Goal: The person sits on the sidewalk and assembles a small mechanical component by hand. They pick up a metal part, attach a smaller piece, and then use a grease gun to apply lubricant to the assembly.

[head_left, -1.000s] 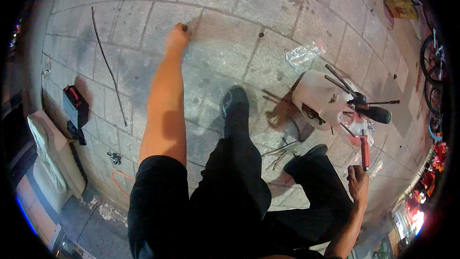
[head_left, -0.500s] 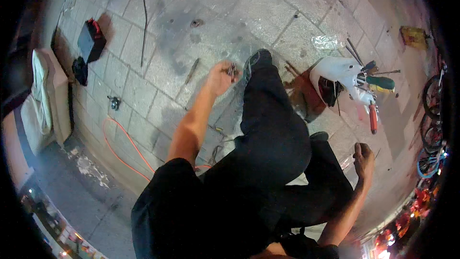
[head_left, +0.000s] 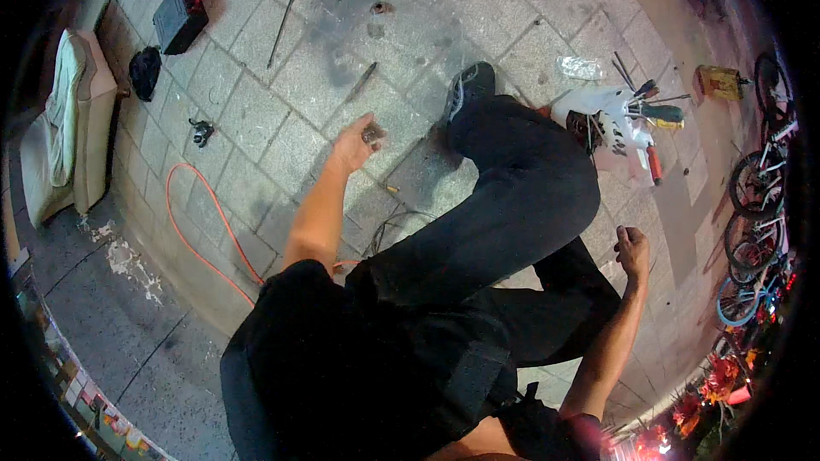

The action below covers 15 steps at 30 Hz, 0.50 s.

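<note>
My left hand [head_left: 352, 148] is over the paving, its fingers closed around a small, round, dark metal part [head_left: 371, 132] whose exact kind I cannot make out. Beyond that hand a thin dark tool [head_left: 366, 77] lies on the tiles. My right hand [head_left: 632, 252] hangs beside my bent knee, fingers loosely curled and a little apart, with nothing visible in it. Nearest to it is a white plastic container [head_left: 589, 104] holding several tools, among them a green-handled screwdriver [head_left: 662, 112] and a red-handled tool [head_left: 654, 166].
An orange hose [head_left: 205, 183] loops across the left paving. Farther left are a small dark metal part [head_left: 201, 132], a black bag [head_left: 144, 72], a black box [head_left: 181, 17] and a cushioned seat [head_left: 94, 119]. Bicycles [head_left: 756, 183] line the right; a yellow can [head_left: 719, 83] stands near them.
My left hand has shifted left and nearer with the metal part still in it. My right hand has moved slightly left, its fingers loosened. My raised knee leans farther right.
</note>
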Each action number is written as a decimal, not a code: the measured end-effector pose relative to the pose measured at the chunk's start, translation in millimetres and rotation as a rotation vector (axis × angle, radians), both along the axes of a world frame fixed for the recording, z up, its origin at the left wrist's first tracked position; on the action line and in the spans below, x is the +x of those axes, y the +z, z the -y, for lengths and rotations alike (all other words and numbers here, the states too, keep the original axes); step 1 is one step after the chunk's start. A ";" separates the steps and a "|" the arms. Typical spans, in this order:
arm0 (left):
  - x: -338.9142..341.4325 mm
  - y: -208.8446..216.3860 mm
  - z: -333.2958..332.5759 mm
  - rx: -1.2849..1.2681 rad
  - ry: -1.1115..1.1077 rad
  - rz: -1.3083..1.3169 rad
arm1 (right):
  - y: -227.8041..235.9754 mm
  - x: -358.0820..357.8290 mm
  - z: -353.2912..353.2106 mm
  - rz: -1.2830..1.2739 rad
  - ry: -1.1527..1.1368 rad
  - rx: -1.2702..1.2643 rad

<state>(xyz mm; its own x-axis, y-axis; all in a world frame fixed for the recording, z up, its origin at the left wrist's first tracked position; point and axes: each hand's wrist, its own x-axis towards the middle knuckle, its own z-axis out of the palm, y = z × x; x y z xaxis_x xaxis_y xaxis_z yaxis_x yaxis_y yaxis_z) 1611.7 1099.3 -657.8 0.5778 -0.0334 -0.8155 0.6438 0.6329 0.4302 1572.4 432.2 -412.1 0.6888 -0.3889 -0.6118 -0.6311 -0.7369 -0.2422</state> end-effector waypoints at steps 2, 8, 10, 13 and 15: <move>13.2 -14.5 -9.1 0.218 -0.040 -0.150 | -2.0 -0.3 -1.3 -0.020 -0.034 0.009; 46.0 -51.4 -37.8 1.136 -0.396 -0.206 | 5.3 10.3 -10.0 -0.083 -0.090 0.019; 59.6 -60.0 -46.4 1.314 -0.532 -0.196 | 5.6 14.2 -16.3 -0.083 -0.102 0.020; 98.0 -48.1 -36.0 1.411 -0.738 -0.204 | -4.7 9.8 -8.7 -0.074 -0.071 0.003; 107.5 -49.2 -38.6 1.422 -0.834 -0.207 | -2.2 17.2 -13.2 -0.083 -0.059 0.008</move>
